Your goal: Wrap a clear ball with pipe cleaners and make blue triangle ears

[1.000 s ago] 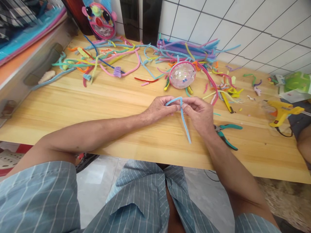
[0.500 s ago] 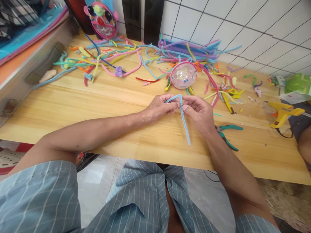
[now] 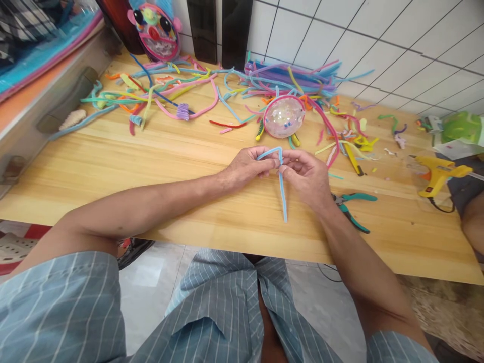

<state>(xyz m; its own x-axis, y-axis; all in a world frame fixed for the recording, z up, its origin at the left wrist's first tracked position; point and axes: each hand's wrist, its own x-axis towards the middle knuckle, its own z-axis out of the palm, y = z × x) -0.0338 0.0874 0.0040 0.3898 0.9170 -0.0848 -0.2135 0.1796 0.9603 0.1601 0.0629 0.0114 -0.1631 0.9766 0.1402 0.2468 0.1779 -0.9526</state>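
Between both hands, over the wooden table, is a light blue pipe cleaner (image 3: 283, 196) with a sharp bend near its top. My left hand (image 3: 250, 165) pinches it just below the bend, and one end runs back over the fingers. My right hand (image 3: 307, 174) grips the same spot between thumb and fingertips, while the straight tail hangs toward me. Just beyond the hands sits a clear round ornament (image 3: 284, 117) with a pink rim and glitter inside. Teal-handled pliers (image 3: 353, 206) lie beside my right wrist.
Loose coloured pipe cleaners (image 3: 181, 93) are strewn along the back, with a purple and blue bundle (image 3: 291, 75) by the tiled wall. A yellow glue gun (image 3: 440, 174) and a yellow cutter (image 3: 351, 156) lie right. A decorated face ornament (image 3: 157, 33) stands back left. Another person's limb (image 3: 474, 222) shows far right.
The hanging tail of the pipe cleaner has swung a little to the left and is more upright. Both hands keep their pinch in nearly the same place.
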